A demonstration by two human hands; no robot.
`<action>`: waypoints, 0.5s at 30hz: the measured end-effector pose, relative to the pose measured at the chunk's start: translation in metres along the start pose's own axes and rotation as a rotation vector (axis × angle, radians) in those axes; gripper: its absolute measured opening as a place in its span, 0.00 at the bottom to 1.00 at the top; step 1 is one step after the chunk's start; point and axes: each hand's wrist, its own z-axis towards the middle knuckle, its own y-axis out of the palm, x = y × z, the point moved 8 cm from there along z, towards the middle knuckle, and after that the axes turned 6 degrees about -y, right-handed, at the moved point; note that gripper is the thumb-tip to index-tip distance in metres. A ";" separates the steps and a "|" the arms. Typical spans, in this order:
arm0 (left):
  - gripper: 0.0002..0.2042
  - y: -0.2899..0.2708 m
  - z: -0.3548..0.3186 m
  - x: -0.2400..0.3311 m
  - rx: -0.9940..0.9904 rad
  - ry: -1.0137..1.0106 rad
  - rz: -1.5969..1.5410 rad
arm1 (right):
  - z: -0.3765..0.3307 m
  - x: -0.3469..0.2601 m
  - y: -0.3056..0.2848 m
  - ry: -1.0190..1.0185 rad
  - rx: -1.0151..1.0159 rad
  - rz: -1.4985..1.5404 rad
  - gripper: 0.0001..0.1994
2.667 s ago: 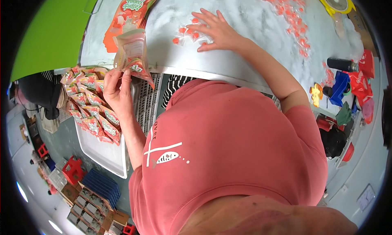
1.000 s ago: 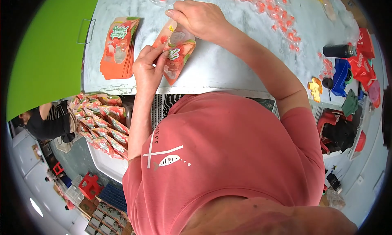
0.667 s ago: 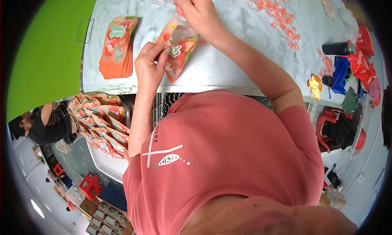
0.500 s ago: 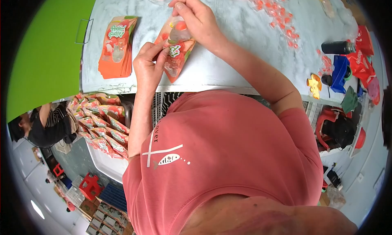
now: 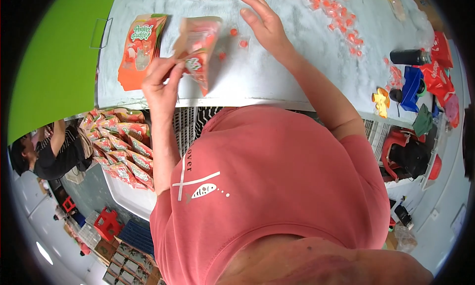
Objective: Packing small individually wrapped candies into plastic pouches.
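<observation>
Comparing the present position with that of half a second ago shows the pouch (image 5: 200, 42) swung leftward and more upright, with the right hand (image 5: 267, 30) drawn away from its mouth. For the work in hand, this appears to leave the left hand (image 5: 161, 89) as sole support and the right hand free.

Left hand: thumb and fingers are pressed together, pinching the lower left side of the pouch. The pouch is above the table (image 5: 282, 84), near its front edge; contact with the surface cannot be confirmed.

Right hand: open, fingers extended, thumb set apart. It holds nothing visible; whether it touches the table cannot be told. Loose sweets (image 5: 244, 43) lie between this hand and the pouch.

Surroundings: a stack of flat pouches (image 5: 141, 47) lies left of the held pouch. Bulging packs (image 5: 121, 144) fill part of the white tray (image 5: 126, 198) below.
</observation>
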 end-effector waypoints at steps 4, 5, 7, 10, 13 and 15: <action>0.05 -0.049 -0.012 0.008 0.174 -0.063 -0.140 | -0.058 0.076 0.013 0.048 -0.124 -0.521 0.34; 0.06 -0.058 -0.018 0.011 0.191 -0.059 -0.136 | -0.059 0.077 0.022 0.047 -0.135 -0.507 0.34; 0.06 -0.076 -0.029 0.014 0.258 -0.090 -0.054 | -0.060 0.070 0.059 -0.019 -0.314 -0.629 0.39; 0.06 -0.091 -0.038 0.005 0.274 -0.089 -0.003 | -0.054 0.056 0.113 -0.140 -0.470 -0.673 0.39; 0.04 -0.099 -0.051 -0.006 0.294 -0.135 0.051 | -0.059 0.045 0.156 -0.272 -0.674 -0.672 0.32; 0.05 -0.101 -0.056 -0.007 0.303 -0.146 0.074 | -0.059 0.047 0.169 -0.302 -0.743 -0.700 0.27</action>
